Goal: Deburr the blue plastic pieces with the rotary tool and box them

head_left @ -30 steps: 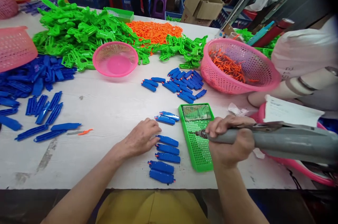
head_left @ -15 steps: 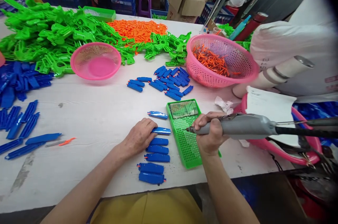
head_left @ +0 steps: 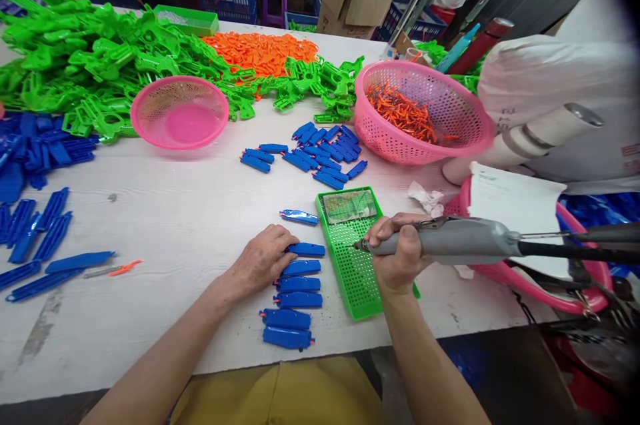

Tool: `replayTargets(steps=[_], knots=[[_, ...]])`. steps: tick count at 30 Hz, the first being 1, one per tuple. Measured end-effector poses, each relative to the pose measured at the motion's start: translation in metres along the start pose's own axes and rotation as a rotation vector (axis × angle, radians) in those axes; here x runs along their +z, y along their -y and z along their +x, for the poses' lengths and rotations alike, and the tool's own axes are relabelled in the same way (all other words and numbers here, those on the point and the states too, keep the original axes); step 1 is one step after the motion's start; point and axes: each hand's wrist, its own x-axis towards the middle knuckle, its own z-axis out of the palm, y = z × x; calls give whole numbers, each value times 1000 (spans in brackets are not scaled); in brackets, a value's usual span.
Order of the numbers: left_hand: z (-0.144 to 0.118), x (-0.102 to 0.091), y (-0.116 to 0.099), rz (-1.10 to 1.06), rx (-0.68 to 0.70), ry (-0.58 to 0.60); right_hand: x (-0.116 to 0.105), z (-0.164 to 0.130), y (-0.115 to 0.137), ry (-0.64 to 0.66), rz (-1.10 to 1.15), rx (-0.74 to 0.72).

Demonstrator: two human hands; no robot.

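Note:
My right hand (head_left: 399,248) is wrapped round a grey electric screwdriver (head_left: 463,240). Its tip points left, over the green perforated tray (head_left: 357,301). With bent fingers, my left hand (head_left: 263,255) grips the left end of a blue plastic piece (head_left: 309,249) lying flat on the table; the fingertips are partly hidden. Below that piece, several similar blue pieces (head_left: 299,300) lie in a column, some with small orange tips. One more blue piece (head_left: 299,216) lies just above my left hand. A printed paper (head_left: 350,205) rests in the tray's far end.
A pile of green toy-gun-shaped parts (head_left: 100,58) and orange parts (head_left: 260,53) covers the back. One pink basket (head_left: 180,125) stands left; another pink basket (head_left: 420,153) holds orange parts. Loose blue pieces (head_left: 325,155) lie beyond the tray. A cord trails right from the screwdriver.
Both hands keep nearly the same pose. The blue piece at my left fingers sits very slightly further right. The view has shifted a little.

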Motion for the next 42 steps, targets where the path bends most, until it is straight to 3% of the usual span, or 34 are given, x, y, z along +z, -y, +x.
replayTargets(steps=[13,19,27,38,42], knots=[[1,3,5,-9,43,-17,3,1,11,38,7,-24],[3,3,0,27,11,15,25,-7,25,151,120,-7],[5,-3,-5,14,-69,88,44,-23,10,208,141,62],[5,0,-5,6,-54,42,48,-22,3,200,78,61],[4,2,-5,28,-46,37,49,-26,-2,265,105,63]])
